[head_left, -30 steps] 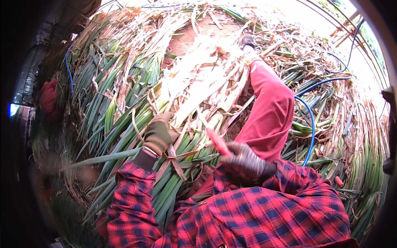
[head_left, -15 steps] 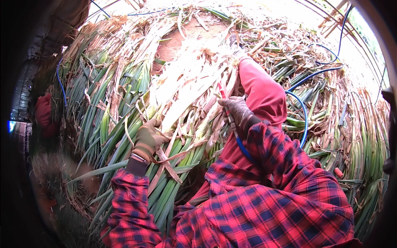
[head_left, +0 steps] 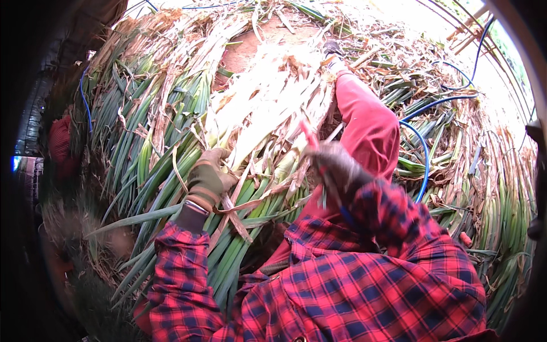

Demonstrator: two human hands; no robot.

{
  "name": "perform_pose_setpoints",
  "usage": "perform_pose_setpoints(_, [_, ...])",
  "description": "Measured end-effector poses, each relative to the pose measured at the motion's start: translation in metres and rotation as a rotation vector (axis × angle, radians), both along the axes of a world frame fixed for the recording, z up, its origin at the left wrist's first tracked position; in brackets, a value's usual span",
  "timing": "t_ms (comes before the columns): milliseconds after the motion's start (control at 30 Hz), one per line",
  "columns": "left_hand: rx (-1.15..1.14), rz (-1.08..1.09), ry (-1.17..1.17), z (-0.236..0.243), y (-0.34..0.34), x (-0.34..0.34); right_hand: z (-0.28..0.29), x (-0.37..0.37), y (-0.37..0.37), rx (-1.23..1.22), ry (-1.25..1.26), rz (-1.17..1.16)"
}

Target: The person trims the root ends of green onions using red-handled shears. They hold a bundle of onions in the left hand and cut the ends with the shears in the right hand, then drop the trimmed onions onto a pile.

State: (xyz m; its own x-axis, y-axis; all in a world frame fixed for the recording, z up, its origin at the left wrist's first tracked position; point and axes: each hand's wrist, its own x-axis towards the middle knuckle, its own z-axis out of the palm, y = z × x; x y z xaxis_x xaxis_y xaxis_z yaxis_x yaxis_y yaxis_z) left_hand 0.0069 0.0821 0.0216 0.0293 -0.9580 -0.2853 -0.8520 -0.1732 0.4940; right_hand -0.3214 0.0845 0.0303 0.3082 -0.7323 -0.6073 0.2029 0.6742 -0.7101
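My left hand (head_left: 208, 176), in an olive glove with a tan band, grips a bundle of long green plants with pale stalks and dry tan leaves (head_left: 262, 194). My right hand (head_left: 333, 165), gloved in grey-brown and blurred, is closed round a slim red-tipped tool (head_left: 309, 132) with what looks like blue hose below it. The tool tip is beside the pale, overexposed middle of the bundle; whether it touches cannot be told.
More plants (head_left: 131, 131) are heaped on both sides. A blue hose (head_left: 423, 148) loops at right. My red-trousered leg (head_left: 364, 114) stretches forward beside bare brown ground (head_left: 250, 45). Bent poles (head_left: 467, 28) stand at upper right; a red cloth shape (head_left: 60, 142) is at left.
Since a second ago my right hand has risen from near my lap to beside the bundle, tool tip now pointing upward. My left hand has stayed on the bundle.
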Motion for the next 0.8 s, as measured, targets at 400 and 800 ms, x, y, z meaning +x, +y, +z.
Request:
perform_pose_setpoints(400, [-0.508, -0.370, -0.584, 0.068, 0.032, -0.055, 0.008, -0.010, 0.031, -0.007, -0.028, -0.101])
perform_pose_setpoints(800, [-0.119, -0.632, -0.314, 0.050, 0.029, -0.089, 0.045, -0.011, 0.046, -0.048, 0.003, 0.128])
